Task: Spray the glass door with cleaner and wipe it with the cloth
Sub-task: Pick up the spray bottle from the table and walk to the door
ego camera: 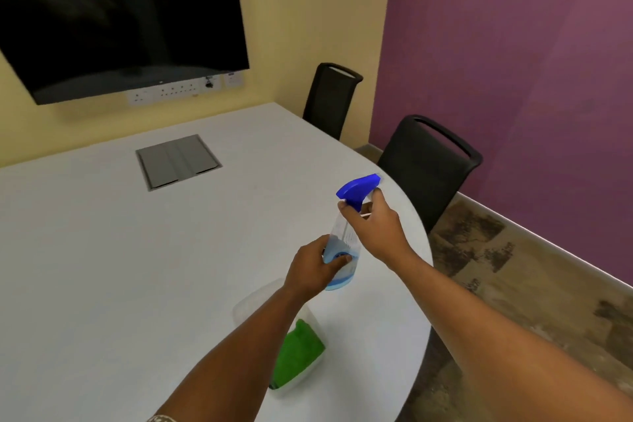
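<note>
We find both hands on one spray bottle point(342, 243), held above the near right part of a white table point(102, 250). The left hand point(313, 271) is closed round the lower body of the bottle, fingers wrapped over the part that holds the pale blue liquid. The right hand point(373, 223) grips the neck just under the blue trigger head point(358, 187), thumb on the left side of the neck and a forefinger raised to the front of the head; we cannot tell whether that finger presses the trigger. The bottle's long axis runs roughly upright, leaning slightly, base toward the near side and head toward the far side. The nozzle points to the right and away, toward the purple wall point(513, 62) and the nearer black chair point(424, 161). Below the left forearm a green cloth point(298, 353) lies in a clear plastic container point(246, 305) that rests on the table near its near right edge; neither hand touches it. A second black chair point(330, 96) stands farther off by the yellow wall point(308, 10), which carries a dark screen point(120, 10). A grey cable hatch point(178, 161) is set into the tabletop on the far left.
</note>
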